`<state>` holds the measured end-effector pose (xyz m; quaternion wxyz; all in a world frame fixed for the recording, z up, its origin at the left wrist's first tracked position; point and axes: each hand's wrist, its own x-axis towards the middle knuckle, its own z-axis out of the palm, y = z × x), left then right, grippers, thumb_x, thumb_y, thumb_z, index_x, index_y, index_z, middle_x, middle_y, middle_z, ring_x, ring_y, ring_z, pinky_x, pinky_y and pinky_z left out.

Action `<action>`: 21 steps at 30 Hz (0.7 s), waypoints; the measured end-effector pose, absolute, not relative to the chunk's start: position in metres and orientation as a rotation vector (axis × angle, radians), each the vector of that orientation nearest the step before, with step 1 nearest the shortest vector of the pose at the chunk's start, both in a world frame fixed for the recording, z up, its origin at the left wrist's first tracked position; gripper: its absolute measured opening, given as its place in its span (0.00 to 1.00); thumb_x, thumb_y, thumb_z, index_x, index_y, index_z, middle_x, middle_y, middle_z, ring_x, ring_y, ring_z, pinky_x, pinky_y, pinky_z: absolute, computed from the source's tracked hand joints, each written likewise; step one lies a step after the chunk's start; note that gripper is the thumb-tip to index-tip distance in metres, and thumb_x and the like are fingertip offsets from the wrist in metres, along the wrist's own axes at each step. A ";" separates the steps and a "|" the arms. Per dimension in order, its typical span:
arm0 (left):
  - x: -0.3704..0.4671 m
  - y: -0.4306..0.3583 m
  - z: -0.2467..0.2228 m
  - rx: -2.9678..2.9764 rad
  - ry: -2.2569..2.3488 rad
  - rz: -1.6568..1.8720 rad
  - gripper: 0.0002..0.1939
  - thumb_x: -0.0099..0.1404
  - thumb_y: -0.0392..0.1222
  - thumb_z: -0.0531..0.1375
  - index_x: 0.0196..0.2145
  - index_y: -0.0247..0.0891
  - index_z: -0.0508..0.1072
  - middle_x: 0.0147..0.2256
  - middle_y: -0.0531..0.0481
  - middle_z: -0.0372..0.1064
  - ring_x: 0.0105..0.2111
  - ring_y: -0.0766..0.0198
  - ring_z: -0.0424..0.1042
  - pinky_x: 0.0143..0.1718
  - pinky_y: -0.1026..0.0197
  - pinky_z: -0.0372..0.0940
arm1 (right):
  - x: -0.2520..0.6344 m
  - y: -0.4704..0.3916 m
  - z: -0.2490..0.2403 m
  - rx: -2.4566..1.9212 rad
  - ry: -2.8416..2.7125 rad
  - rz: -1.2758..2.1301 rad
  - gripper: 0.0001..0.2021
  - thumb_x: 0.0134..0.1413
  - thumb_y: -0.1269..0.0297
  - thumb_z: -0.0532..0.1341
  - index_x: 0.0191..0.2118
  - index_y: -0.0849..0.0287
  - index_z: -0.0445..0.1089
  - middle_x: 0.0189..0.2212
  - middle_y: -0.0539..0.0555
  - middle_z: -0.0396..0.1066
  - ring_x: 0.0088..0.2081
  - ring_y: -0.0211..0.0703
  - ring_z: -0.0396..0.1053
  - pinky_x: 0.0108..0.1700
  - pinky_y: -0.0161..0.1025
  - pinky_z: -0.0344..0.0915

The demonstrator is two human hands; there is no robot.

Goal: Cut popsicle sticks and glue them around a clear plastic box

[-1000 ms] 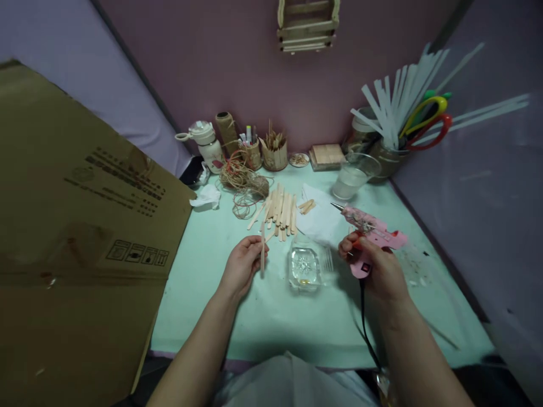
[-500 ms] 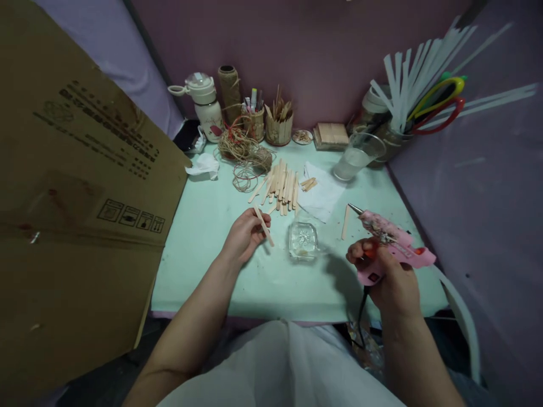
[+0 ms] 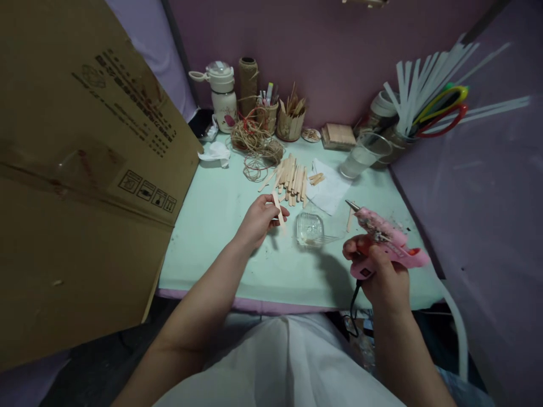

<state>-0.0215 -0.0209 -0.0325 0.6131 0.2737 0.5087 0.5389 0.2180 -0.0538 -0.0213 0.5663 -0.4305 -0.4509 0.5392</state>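
Pale, flat wooden craft stick [image 3: 278,206] sits pinched between the left hand's [image 3: 258,221] thumb and fingers, both ends jutting free, probably to leave its face exposed. Well apart from it, the right hand [image 3: 388,280] is wrapped around the handle of a pink plastic glue gun [image 3: 397,237], metal nozzle angled forward, seemingly to keep fingers clear; a clear, squarish dish [image 3: 309,225] stands on the table [image 3: 203,243] between the hands.

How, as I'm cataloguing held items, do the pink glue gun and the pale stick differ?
The glue gun is pink and bulky; the stick is pale and slim. The glue gun has a metal nozzle and a black cord; the stick is plain. The glue gun is in the right hand, the stick in the left hand. Both are held above the table.
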 end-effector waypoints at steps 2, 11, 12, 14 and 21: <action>-0.018 -0.020 -0.034 0.654 1.185 1.269 0.10 0.53 0.31 0.56 0.35 0.39 0.64 0.25 0.55 0.70 0.25 0.69 0.66 0.28 0.66 0.59 | 0.219 -0.050 -0.024 -1.008 -1.066 1.231 0.11 0.48 0.55 0.69 0.30 0.56 0.73 0.29 0.51 0.72 0.30 0.38 0.69 0.30 0.35 0.66; -0.006 -0.004 -0.034 0.552 1.049 1.330 0.07 0.67 0.38 0.54 0.35 0.35 0.71 0.21 0.56 0.57 0.18 0.73 0.51 0.19 0.68 0.45 | 0.219 -0.028 -0.034 -1.070 -1.180 1.186 0.13 0.51 0.52 0.67 0.37 0.56 0.73 0.36 0.53 0.75 0.27 0.37 0.68 0.28 0.35 0.64; -0.006 -0.002 -0.034 0.527 1.014 1.327 0.10 0.69 0.40 0.53 0.35 0.34 0.72 0.21 0.55 0.58 0.19 0.73 0.52 0.20 0.68 0.47 | 0.218 -0.026 -0.035 -1.086 -1.178 1.170 0.14 0.51 0.52 0.67 0.37 0.56 0.73 0.35 0.52 0.74 0.27 0.36 0.68 0.28 0.35 0.64; -0.007 0.001 -0.034 0.417 0.924 1.297 0.13 0.70 0.40 0.52 0.36 0.32 0.74 0.23 0.54 0.59 0.20 0.73 0.54 0.21 0.68 0.49 | 0.215 -0.023 -0.036 -1.101 -1.154 1.155 0.13 0.50 0.52 0.67 0.33 0.57 0.72 0.33 0.52 0.74 0.26 0.35 0.67 0.27 0.34 0.63; -0.031 0.006 -0.033 0.114 0.574 1.283 0.11 0.70 0.36 0.54 0.42 0.30 0.76 0.28 0.52 0.62 0.25 0.73 0.62 0.26 0.69 0.59 | 0.202 -0.013 -0.035 -1.153 -1.048 1.106 0.15 0.45 0.51 0.68 0.32 0.57 0.71 0.29 0.52 0.74 0.24 0.36 0.65 0.25 0.34 0.62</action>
